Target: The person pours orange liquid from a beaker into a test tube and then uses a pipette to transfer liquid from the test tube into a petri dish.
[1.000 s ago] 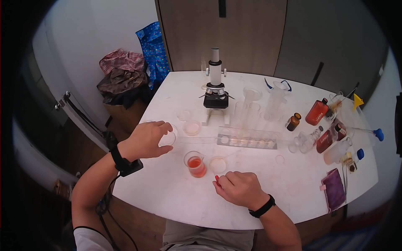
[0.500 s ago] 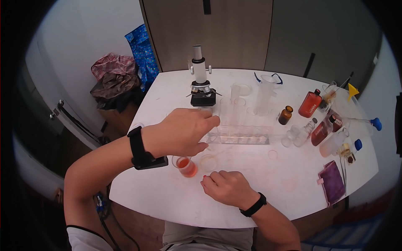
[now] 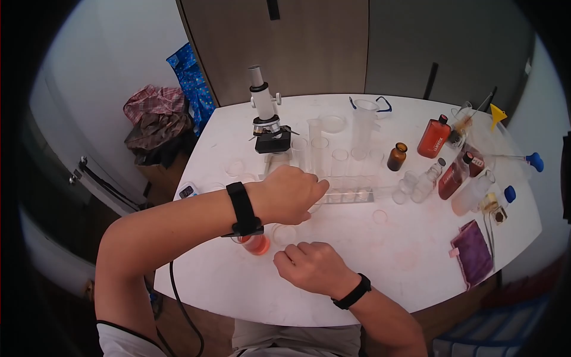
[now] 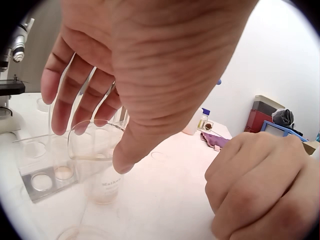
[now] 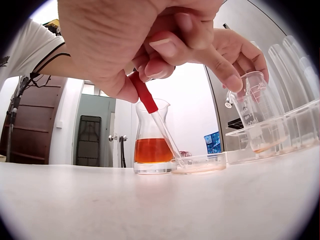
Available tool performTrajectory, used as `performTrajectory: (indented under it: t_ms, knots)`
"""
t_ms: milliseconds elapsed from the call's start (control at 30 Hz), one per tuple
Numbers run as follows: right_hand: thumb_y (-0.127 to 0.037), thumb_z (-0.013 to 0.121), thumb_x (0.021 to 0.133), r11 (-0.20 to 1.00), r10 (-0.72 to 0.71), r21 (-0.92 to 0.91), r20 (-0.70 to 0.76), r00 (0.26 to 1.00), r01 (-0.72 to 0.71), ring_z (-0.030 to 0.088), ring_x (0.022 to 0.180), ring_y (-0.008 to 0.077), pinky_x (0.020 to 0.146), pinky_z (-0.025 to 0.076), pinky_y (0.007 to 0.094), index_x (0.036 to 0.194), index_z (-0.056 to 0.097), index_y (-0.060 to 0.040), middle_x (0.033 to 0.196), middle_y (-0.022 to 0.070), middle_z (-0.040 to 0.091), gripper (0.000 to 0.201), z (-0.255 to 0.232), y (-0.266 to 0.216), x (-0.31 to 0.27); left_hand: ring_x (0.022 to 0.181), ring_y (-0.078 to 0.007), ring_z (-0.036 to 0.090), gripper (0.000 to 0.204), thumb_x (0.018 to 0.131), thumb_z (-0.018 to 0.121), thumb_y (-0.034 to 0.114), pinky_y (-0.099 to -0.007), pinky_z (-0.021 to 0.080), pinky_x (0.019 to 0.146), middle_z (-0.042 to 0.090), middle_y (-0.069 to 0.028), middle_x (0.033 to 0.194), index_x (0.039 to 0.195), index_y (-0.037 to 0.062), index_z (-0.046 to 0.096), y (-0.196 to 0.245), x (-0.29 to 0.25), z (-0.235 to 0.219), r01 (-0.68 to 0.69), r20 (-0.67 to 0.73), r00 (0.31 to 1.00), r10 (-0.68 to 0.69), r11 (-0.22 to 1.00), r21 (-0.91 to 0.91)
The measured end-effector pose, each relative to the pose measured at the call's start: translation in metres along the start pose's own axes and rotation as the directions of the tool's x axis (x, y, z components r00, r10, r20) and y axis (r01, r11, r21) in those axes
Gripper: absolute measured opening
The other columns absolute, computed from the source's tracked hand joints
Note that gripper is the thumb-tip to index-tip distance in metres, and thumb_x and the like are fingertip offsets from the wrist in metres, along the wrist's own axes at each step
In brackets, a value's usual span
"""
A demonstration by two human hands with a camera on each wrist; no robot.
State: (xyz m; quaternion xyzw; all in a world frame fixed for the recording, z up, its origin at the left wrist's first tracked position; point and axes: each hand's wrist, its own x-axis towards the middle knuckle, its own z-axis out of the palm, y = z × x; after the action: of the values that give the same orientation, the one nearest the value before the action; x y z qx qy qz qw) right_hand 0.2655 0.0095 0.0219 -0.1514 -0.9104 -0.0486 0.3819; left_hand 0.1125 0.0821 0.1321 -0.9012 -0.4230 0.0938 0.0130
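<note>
My left hand (image 3: pixel 288 193) holds a clear glass beaker (image 5: pixel 257 117) near its rim, thumb on one side and fingers on the other. In the right wrist view the beaker stands slightly tilted beside the clear test tube rack (image 3: pixel 351 195). Between the thumb and fingers of my right hand (image 3: pixel 312 269) is a glass dropper with a red rubber bulb (image 5: pixel 142 92). Its tip points down at a shallow petri dish (image 5: pixel 205 162). Beside that dish is a flared glass vessel of orange-red liquid (image 5: pixel 154 150), partly hidden by my left wrist in the head view.
A microscope (image 3: pixel 264 113) stands at the back left. Tall glass tubes and a measuring cylinder (image 3: pixel 363 131) rise behind the rack. To the right are a brown bottle (image 3: pixel 397 156), red bottles (image 3: pixel 434 137), a blue-bulbed pipette (image 3: pixel 534 160) and a purple cloth (image 3: pixel 473 253).
My left hand has carried the beaker rightward across the table to the rack, its forearm now passing over the orange-red liquid. My right hand stays low at the front, still with the dropper.
</note>
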Motion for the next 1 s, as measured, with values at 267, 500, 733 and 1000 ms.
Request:
performTrajectory:
  t_ms: [267, 500, 733, 1000]
  knots:
    - [-0.009, 0.07, 0.075, 1.0, 0.003, -0.002, 0.018, 1.0, -0.003, 0.058, 0.053, 0.015, 0.047, 0.048, 0.0296, 0.072, 0.052, -0.0114, 0.063, 0.0004, 0.049, 0.018, 0.002, 0.001, -0.003, 0.086, -0.0358, 0.073, 0.045, 0.082, 0.084, 0.024, -0.0461, 0.057, 0.072, 0.071, -0.0152, 0.095, 0.113, -0.0008, 0.063, 0.0, 0.007, 0.012, 0.002, -0.004, 1.0, -0.002, 1.0, -0.007]
    - [-0.008, 0.07, 0.077, 1.0, 0.012, -0.003, 0.016, 1.0, -0.012, 0.059, 0.052, 0.0156, 0.047, 0.049, 0.0302, 0.072, 0.054, -0.0107, 0.063, 0.0011, 0.051, 0.017, 0.002, 0.001, -0.001, 0.085, -0.0365, 0.073, 0.043, 0.083, 0.084, 0.023, -0.0463, 0.057, 0.071, 0.07, -0.0148, 0.095, 0.112, 0.0001, 0.063, 0.003, 0.006, 0.019, 0.005, -0.053, 0.999, -0.006, 1.0, -0.01]
    - [-0.008, 0.071, 0.078, 1.0, 0.015, 0.012, 0.001, 1.0, -0.015, 0.058, 0.051, 0.0158, 0.046, 0.049, 0.0307, 0.071, 0.053, -0.0105, 0.062, 0.001, 0.051, 0.019, 0.001, 0.001, 0.0, 0.082, -0.0352, 0.073, 0.042, 0.083, 0.084, 0.025, -0.0455, 0.057, 0.068, 0.069, -0.0138, 0.094, 0.11, 0.0008, 0.063, 0.004, 0.004, 0.021, -0.002, -0.103, 0.995, 0.002, 1.0, 0.005]
    - [-0.008, 0.071, 0.078, 1.0, 0.022, 0.017, 0.013, 1.0, -0.022, 0.058, 0.051, 0.0161, 0.047, 0.049, 0.0308, 0.071, 0.054, -0.0104, 0.062, 0.0012, 0.051, 0.019, 0.002, 0.001, -0.001, 0.081, -0.0348, 0.074, 0.044, 0.083, 0.085, 0.028, -0.0444, 0.057, 0.067, 0.069, -0.0132, 0.092, 0.107, 0.0006, 0.062, 0.007, 0.006, 0.023, 0.026, -0.092, 0.996, -0.024, 0.999, 0.03]
